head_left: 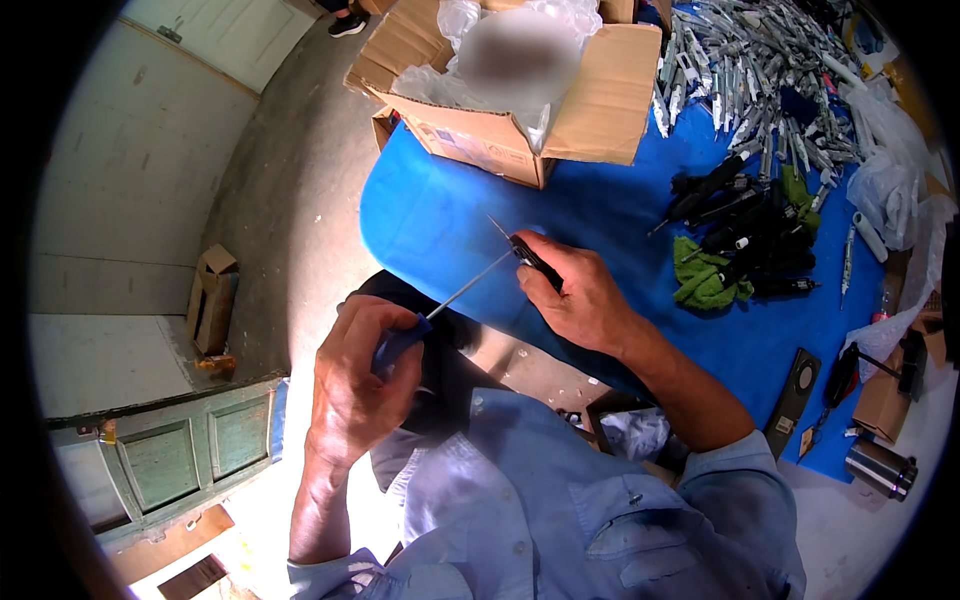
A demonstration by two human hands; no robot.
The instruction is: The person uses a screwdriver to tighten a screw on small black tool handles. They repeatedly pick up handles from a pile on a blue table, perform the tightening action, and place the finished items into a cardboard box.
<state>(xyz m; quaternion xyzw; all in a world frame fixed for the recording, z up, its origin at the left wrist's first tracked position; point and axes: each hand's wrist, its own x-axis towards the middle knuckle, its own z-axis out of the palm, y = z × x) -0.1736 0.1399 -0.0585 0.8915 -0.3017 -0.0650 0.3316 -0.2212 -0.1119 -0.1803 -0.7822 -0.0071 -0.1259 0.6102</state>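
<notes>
Closed around the blue handle of a screwdriver (402, 345), my left hand (352, 385) is low, left of the table's near edge. The thin metal shaft slants up and right, its end meeting or passing just by a small black-handled tool (538, 262). That tool is pinched between the thumb and fingers of my right hand (590, 305). A thin pointed metal piece sticks out from it to the upper left. The exact kind of the black tool cannot be made out. Both hands are raised in front of the blue-covered table (430, 205).
An open cardboard box (470, 145) with clear plastic stands at the table's far side. A pile of slim silver tools (755, 70) lies far right, with black-handled tools (735, 200) and a green cloth (708, 278) nearer. A metal cylinder (880, 470) is at the right edge.
</notes>
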